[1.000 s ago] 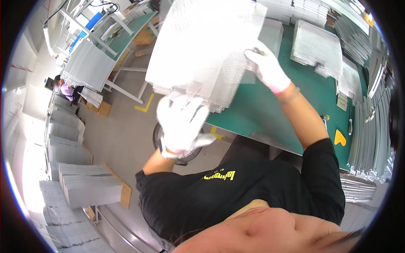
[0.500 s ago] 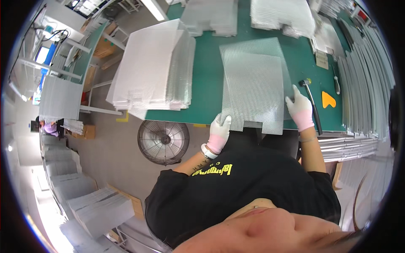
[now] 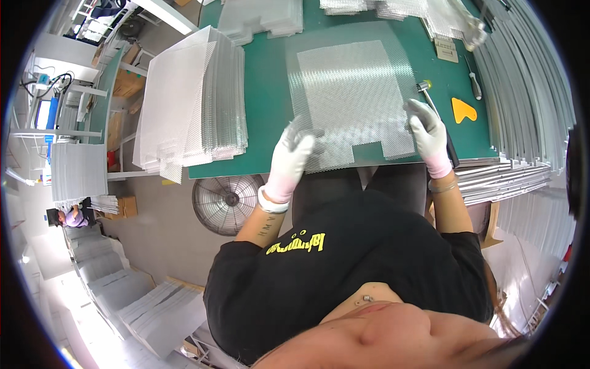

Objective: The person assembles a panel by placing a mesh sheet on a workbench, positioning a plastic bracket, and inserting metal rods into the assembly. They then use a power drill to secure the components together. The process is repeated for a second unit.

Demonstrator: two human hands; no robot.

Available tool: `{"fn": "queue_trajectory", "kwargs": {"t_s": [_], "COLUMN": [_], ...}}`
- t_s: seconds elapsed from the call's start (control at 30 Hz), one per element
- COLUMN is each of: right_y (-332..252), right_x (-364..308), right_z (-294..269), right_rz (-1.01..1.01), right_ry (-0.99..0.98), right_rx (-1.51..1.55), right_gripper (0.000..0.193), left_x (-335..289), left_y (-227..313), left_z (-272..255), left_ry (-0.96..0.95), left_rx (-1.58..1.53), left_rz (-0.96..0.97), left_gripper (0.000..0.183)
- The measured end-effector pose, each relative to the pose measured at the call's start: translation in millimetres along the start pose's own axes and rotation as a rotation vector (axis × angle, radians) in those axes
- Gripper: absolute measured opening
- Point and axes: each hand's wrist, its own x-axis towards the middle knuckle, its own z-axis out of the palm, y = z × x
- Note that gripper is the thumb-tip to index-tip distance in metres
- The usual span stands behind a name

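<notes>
Two see-through ribbed plastic sheets [image 3: 353, 92], with notched near edges, lie overlapped on the green table in front of me. The farther sheet is smeared by motion. At the near left edge of the sheets is my left hand [image 3: 290, 154], in a white glove with a pink cuff. Its thumb and fingers are apart, the fingertips blurred. Beside the right edge, my right hand [image 3: 429, 136] is gloved the same way. Its fingers are bent and spread from the thumb, with a gap between them. Whether either hand touches a sheet is hard to make out.
A tall stack of similar sheets [image 3: 190, 104] stands on the left of the green table [image 3: 264, 117]. Farther back lie more sheet stacks [image 3: 261, 15]. On the right are a hammer [image 3: 437, 114], a yellow scraper [image 3: 463, 111], a screwdriver [image 3: 474, 83] and long panels [image 3: 522, 92]. A fan [image 3: 230, 200] stands below.
Both hands have moved farther onto the table relative to its edge, and their fingers have turned inward. The sheets have shifted away from me, with the farther one now blurred.
</notes>
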Motion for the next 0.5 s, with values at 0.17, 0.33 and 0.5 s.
{"fn": "queue_trajectory", "kwargs": {"t_s": [0.17, 0.33, 0.5], "right_y": [-10, 6, 24], "right_x": [-2, 2, 6], "right_z": [6, 0, 0], "right_rz": [-0.072, -0.094, -0.120], "right_ry": [-0.015, -0.045, -0.095], "right_rx": [-0.556, -0.691, -0.750], "right_gripper": [0.048, 0.047, 0.048], "left_x": [6, 14, 17], "left_y": [-3, -24, -48], "left_z": [29, 35, 34], "left_ry": [0.169, 0.166, 0.197], "left_rx": [0.810, 0.810, 0.894], "left_rz": [0.154, 0.107, 0.149], "left_gripper": [0.083, 0.077, 0.079]}}
